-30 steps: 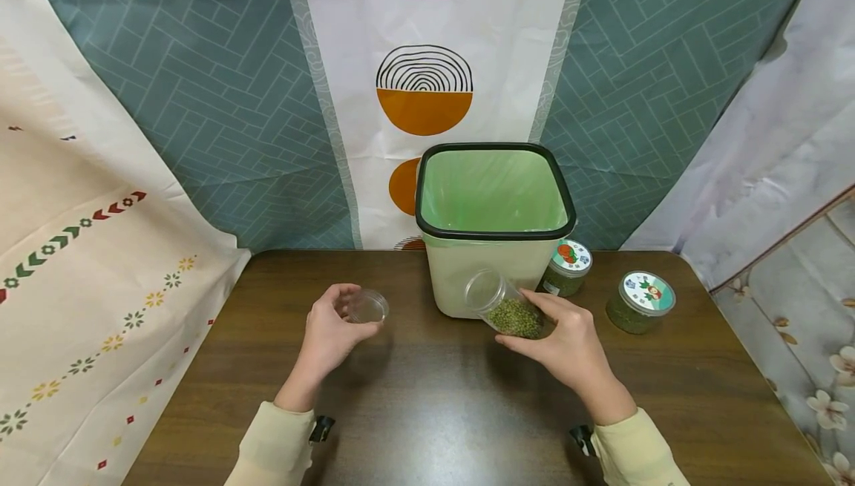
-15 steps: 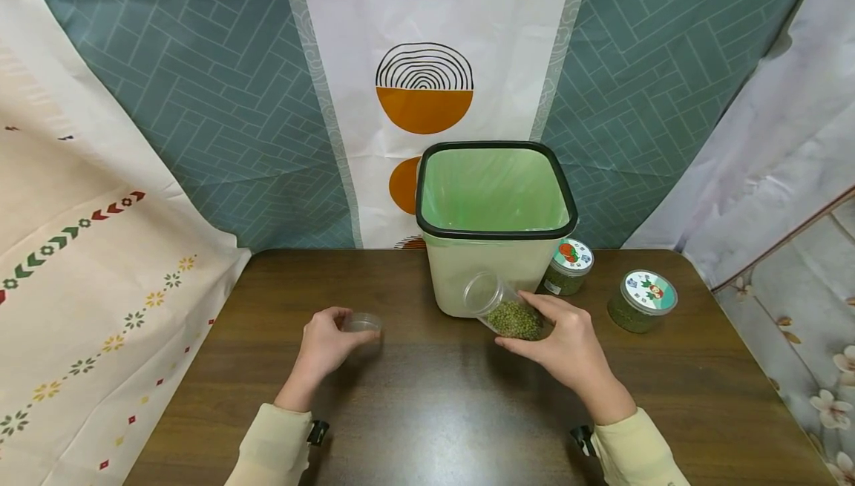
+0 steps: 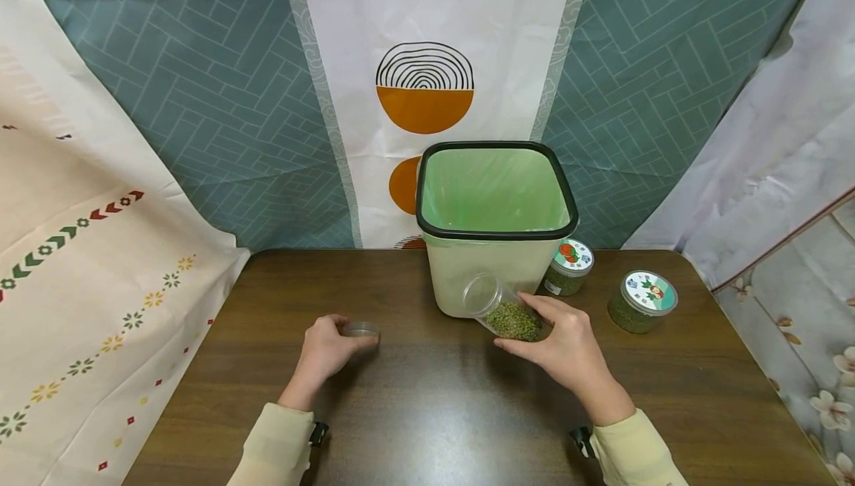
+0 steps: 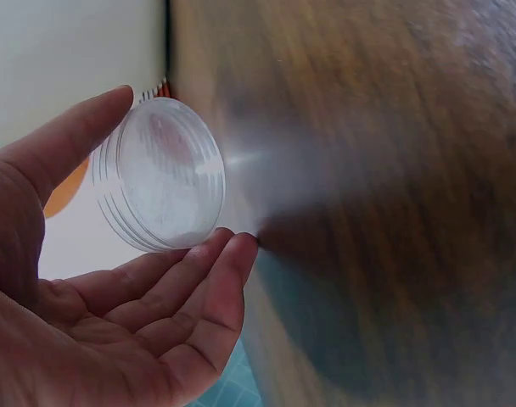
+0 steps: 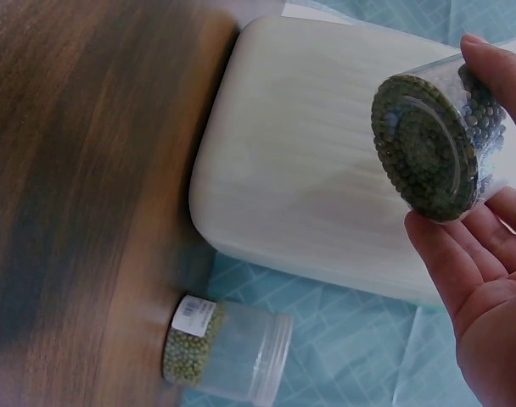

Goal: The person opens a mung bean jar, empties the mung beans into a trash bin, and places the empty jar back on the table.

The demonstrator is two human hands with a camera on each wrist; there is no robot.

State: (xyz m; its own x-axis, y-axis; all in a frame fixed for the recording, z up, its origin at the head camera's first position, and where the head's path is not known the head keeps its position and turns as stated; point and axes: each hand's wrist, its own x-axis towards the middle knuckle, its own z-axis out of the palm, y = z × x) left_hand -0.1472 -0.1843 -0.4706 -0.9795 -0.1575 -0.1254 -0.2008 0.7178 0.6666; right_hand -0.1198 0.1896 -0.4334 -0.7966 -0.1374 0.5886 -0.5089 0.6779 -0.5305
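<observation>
In the head view my left hand [image 3: 325,349] holds a clear, shallow screw lid [image 3: 361,329] over the left part of the table. Seen from the left wrist, the ridged lid [image 4: 166,178] sits between thumb and fingertips. My right hand [image 3: 568,339] grips a clear plastic jar [image 3: 482,296] in front of the bin. The jar tilts, its uncovered mouth facing up and left, and green mung beans [image 3: 513,320] lie in its lower part. From the right wrist, the jar's bean-covered base [image 5: 421,148] shows, with thumb and fingers on its sides.
A pale green bin [image 3: 494,271] with a black rim stands at the back centre. To its right are two lidded jars of green beans, one partly behind the bin [image 3: 568,267], the other nearer [image 3: 643,302]. A patterned cloth [image 3: 280,100] hangs behind the dark wooden table [image 3: 427,412].
My left hand has lowered and moved slightly left, and the lid has turned from facing the camera to nearly edge-on. The right hand and its jar stay almost still.
</observation>
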